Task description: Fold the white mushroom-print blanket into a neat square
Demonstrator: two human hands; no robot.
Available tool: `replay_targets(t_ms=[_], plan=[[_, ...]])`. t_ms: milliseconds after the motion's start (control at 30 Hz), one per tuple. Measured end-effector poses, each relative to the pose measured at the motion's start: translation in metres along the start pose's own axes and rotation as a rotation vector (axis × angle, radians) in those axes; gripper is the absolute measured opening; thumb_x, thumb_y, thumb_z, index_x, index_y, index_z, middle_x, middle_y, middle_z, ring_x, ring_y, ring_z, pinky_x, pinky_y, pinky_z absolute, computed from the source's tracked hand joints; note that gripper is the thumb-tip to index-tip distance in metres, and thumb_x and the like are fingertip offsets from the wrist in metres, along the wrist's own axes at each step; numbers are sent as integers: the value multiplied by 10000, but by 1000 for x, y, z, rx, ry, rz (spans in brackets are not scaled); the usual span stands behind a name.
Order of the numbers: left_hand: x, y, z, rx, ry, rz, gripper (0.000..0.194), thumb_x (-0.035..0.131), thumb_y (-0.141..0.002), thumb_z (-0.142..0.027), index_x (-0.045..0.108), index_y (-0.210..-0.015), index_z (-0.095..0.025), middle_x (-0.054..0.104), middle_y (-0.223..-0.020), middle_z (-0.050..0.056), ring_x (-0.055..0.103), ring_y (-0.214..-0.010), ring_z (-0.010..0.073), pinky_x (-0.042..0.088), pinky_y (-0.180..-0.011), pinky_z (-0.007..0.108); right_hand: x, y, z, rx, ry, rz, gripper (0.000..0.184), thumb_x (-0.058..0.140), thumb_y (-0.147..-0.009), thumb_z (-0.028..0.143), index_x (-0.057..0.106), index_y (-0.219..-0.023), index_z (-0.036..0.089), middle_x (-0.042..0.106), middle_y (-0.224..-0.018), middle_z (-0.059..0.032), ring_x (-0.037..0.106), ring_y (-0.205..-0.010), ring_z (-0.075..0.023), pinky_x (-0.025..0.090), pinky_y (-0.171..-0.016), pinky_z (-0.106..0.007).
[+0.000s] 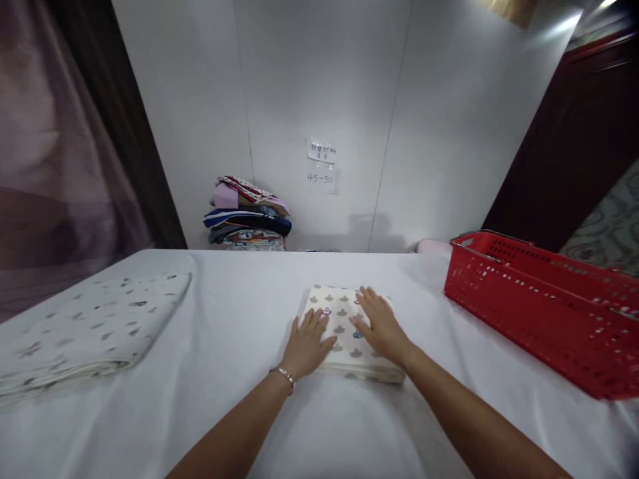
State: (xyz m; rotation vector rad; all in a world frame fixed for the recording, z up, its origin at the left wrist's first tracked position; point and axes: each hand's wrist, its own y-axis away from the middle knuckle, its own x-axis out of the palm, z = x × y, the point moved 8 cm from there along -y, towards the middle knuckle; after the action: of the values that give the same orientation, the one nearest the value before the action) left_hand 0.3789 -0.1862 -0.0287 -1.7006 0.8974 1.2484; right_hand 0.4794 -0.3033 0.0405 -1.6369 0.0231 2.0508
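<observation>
A small folded cream cloth [335, 306] with a grey and coloured print lies in the middle of the white-covered table [239, 313]. My left hand [307, 344], with a bracelet at the wrist, rests flat on the cloth's near left part, fingers stretched out. My right hand [380, 324] lies flat on the cloth's right part, fingers spread and pointing away from me. Neither hand holds anything; both press down on the cloth.
A red plastic basket [544, 306] stands on the table at the right. A larger folded printed cloth [94, 326] lies at the left. A stack of folded clothes [247, 216] sits against the white wall behind the table, under paper notes [322, 166].
</observation>
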Motion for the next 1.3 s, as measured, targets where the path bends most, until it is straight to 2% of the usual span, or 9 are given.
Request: replay_targets(t_ms=[133, 267, 467, 667, 733, 833, 933, 1067, 1300], plan=[[-2, 5, 0, -15, 8, -6, 527, 318, -877, -484, 330, -1356, -263, 228, -1465, -3, 109, -1362, 242, 126, -1081, 527, 35, -16, -66, 328, 126, 119, 658, 342, -875, 495, 275, -1380, 79, 176, -1471, -143, 103, -1355, -273, 153, -1060, -485], [-2, 8, 0, -11, 42, -1, 519, 309, -876, -497, 341, -1345, -276, 218, -1468, -15, 90, -1365, 239, 116, -1082, 530, 65, -5, -93, 374, 170, 129, 674, 295, -874, 522, 236, -1395, 98, 148, -1483, -104, 92, -1356, -258, 170, -1050, -486], [2, 10, 3, -33, 98, 32, 533, 290, -869, -518, 321, -1350, -290, 178, -1480, -22, 47, -1370, 229, 81, -1088, 526, 66, -4, -92, 350, 196, 123, 649, 276, -876, 506, 264, -1385, 102, 160, -1481, -103, 104, -1353, -256, 196, -1040, -472], [-7, -12, 2, -88, 143, 281, 618, 346, -801, -597, 356, -1330, -277, 237, -1465, 27, 137, -1352, 272, 110, -1058, 569, 67, -5, -91, 327, 236, 79, 638, 271, -877, 507, 294, -1371, 104, 205, -1469, -103, 130, -1347, -262, 223, -1025, -466], [-21, -35, -2, -98, 98, 245, 622, 309, -805, -615, 410, -1296, -246, 270, -1451, 59, 164, -1344, 275, 104, -1059, 560, 66, -4, -90, 312, 253, 51, 633, 275, -877, 506, 300, -1367, 106, 218, -1465, -103, 138, -1343, -266, 231, -1020, -465], [-34, -70, -10, -52, 38, 77, 655, 227, -833, -613, 372, -1326, -206, 212, -1472, 62, 90, -1361, 252, 53, -1084, 510, 65, -3, -90, 304, 275, 24, 627, 281, -878, 504, 312, -1361, 105, 238, -1458, -106, 151, -1338, -268, 235, -1017, -459], [-12, -86, 2, -132, 33, 96, 706, 203, -833, -613, 278, -1379, -173, 153, -1487, 59, 54, -1367, 246, 58, -1093, 483, 65, -3, -89, 299, 270, 34, 619, 266, -882, 498, 302, -1368, 117, 228, -1463, -95, 145, -1343, -254, 239, -1018, -453], [22, -83, 23, -230, 63, 156, 756, 146, -825, -626, 178, -1414, -155, 98, -1496, 39, 10, -1370, 233, 115, -1088, 480, 67, -1, -89, 291, 260, 59, 610, 251, -886, 484, 289, -1378, 125, 203, -1472, -80, 123, -1350, -238, 226, -1026, -451], [28, -83, 26, -220, 51, 132, 754, 128, -821, -638, 152, -1420, -180, 86, -1498, 31, -18, -1369, 241, 121, -1081, 497, 60, -10, -85, 278, 263, 156, 600, 303, -872, 473, 333, -1355, 118, 235, -1457, -119, 153, -1339, -272, 158, -1033, -504]])
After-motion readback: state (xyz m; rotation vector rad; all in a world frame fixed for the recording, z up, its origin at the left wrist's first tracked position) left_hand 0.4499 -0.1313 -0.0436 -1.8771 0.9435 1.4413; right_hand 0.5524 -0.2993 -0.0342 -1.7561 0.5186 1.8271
